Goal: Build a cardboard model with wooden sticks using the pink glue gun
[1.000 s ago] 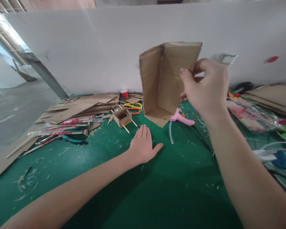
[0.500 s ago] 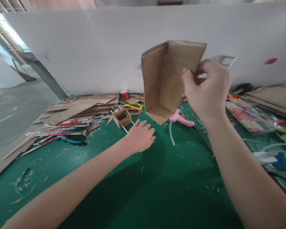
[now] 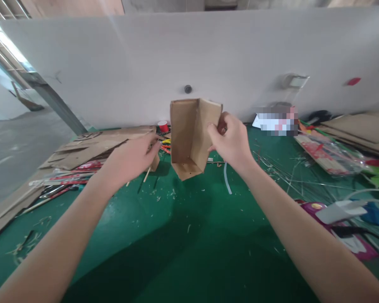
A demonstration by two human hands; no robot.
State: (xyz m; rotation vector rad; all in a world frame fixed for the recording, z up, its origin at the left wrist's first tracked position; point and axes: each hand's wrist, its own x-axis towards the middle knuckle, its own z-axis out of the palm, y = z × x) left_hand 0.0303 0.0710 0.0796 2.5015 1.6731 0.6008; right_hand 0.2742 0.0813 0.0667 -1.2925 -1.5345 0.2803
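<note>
Nearest, low and to the right of the three-sided cardboard box [image 3: 185, 134], what looks like a purple power strip [image 3: 350, 244] is noted, a white adapter [image 3: 341, 211] seated on it; no lettering can be made out. The cardboard box is held clear of the green table [image 3: 189, 252], roughly upright, open side toward the wearer. Its right wall is pinched at the edge by the right hand [image 3: 232, 136], thumb on the inner face. Left of it, apart, the left hand [image 3: 132, 158] is held with fingers loosely bent and thumb parted, nothing seen gripped; contact with the small cardboard box [image 3: 154, 163] behind cannot be told. A light pinch is advised, with the far wall or base supported, as the corner seam would probably flex under one-sided pressure. Below right, a translucent glue stick [image 3: 226, 179] is best avoided. Farther left, dark characters are printed on the cardboard sheets [image 3: 91, 147], not surely legible; to the right, red print on a plastic packet [image 3: 324, 155] is unreadable, and a pixelated patch [image 3: 276, 121] is masked. No brand could be read.
</note>
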